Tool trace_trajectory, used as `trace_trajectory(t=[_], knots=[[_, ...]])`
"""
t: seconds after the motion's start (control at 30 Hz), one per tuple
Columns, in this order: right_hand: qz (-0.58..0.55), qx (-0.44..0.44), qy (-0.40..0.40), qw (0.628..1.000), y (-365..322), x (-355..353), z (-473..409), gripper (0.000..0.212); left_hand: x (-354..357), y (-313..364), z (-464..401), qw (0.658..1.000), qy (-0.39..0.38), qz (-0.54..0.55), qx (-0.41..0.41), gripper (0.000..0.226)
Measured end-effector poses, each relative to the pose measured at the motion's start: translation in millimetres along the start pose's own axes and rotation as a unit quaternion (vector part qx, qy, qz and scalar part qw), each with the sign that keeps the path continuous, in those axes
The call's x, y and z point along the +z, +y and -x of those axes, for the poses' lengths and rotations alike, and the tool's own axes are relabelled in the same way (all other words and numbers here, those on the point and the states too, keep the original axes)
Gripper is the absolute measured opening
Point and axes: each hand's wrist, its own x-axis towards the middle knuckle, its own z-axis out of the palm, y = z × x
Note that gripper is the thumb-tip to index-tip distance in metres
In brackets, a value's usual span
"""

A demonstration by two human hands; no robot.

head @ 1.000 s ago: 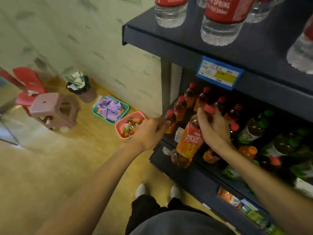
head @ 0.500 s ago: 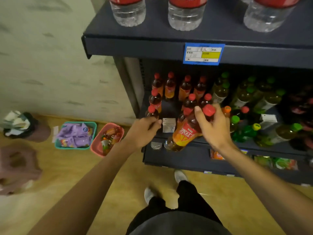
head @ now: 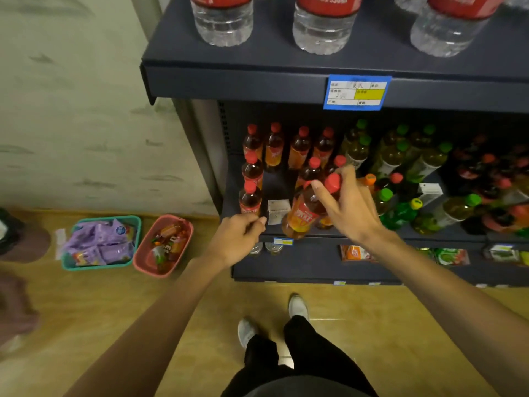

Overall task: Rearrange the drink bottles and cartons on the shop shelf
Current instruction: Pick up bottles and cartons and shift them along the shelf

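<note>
My right hand (head: 347,207) grips the neck of a red-capped iced tea bottle (head: 303,216) with an orange label, tilted over the front edge of the dark middle shelf (head: 446,233). My left hand (head: 239,237) hovers at the shelf's front left with curled fingers, just below a small red-capped bottle (head: 250,197); it holds nothing that I can see. A small white carton (head: 277,210) stands between the two hands. More red-capped bottles (head: 299,147) stand in rows behind. Green-capped tea bottles (head: 392,156) fill the shelf to the right, some lying down.
Water bottles (head: 322,24) stand on the top shelf above a blue price tag (head: 356,92). Two cans (head: 264,249) and snack packs (head: 353,252) sit on the bottom shelf. On the floor at left lie a teal basket (head: 101,243) and a pink basket (head: 163,245). My feet (head: 272,319) stand below.
The view has swung to face the shelf squarely. My right hand has kept the tilted bottle at the shelf front; my left hand stays beside the small bottle at the left.
</note>
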Motion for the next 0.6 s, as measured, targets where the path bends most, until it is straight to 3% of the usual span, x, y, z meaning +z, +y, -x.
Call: trace_trajectory(t=[0.2,0.4,0.6], knots=[[0.069,-0.035,0.01,0.997,-19.2,19.6,-79.1,0.053,-5.2,-9.7,3.2,0.999,0.031,-0.004,-0.017,0.025],[0.132,-0.021,-0.11,0.985,-9.0,58.8,-132.8,0.056,-1.7,-15.8,8.1,0.997,0.065,-0.025,-0.024,0.032],[0.193,-0.02,-0.171,0.966,7.4,102.0,-158.3,0.059,10.5,-21.0,1.3,0.993,0.095,-0.027,-0.056,0.036]])
